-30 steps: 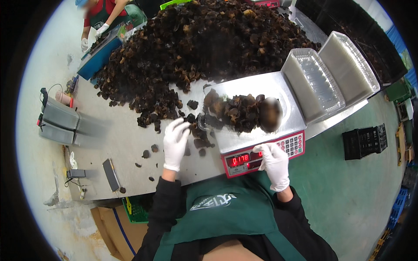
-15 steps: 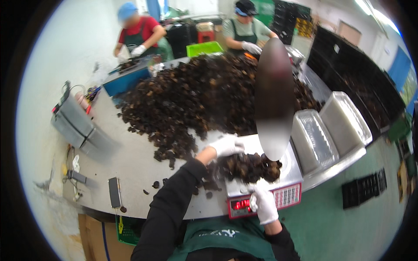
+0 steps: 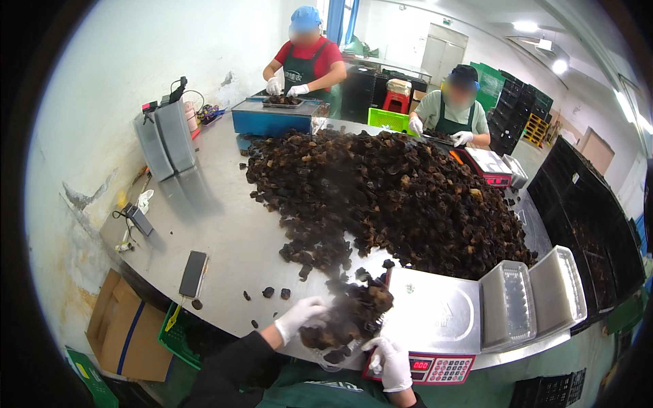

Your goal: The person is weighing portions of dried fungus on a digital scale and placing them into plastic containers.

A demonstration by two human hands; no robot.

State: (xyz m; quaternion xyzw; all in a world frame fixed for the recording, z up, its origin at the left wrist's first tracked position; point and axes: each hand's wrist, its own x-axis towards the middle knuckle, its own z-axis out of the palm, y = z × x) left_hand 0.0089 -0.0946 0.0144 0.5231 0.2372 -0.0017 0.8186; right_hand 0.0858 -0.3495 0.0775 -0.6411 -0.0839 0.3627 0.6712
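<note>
Your left hand (image 3: 304,317) is at the left side of a heap of dark, curly pieces (image 3: 354,309). Its fingertips go in behind the heap, so I can't tell if they pinch anything. Your right hand (image 3: 389,364) has bent fingers, right by the near right side of the heap. I can't tell if they are shut on the edge there.

The pieces sit in a see-through tray (image 3: 355,345) between your two hands, close to your apron. The tray is beside the scale (image 3: 435,313), at its left, and not on the silver plate.

The tray looks well loaded, so I think the filling is mostly done for this one. It has no lid that I can see, and pieces stick up above its rim.

Just past the tray, a few loose bits (image 3: 269,292) lie on the table (image 3: 224,231). Farther out is a huge pile (image 3: 381,194) of the same pieces, so lots seem left. To the right of the scale stand two stacks of trays (image 3: 510,306). Across the table, two other people have trays of their own.
</note>
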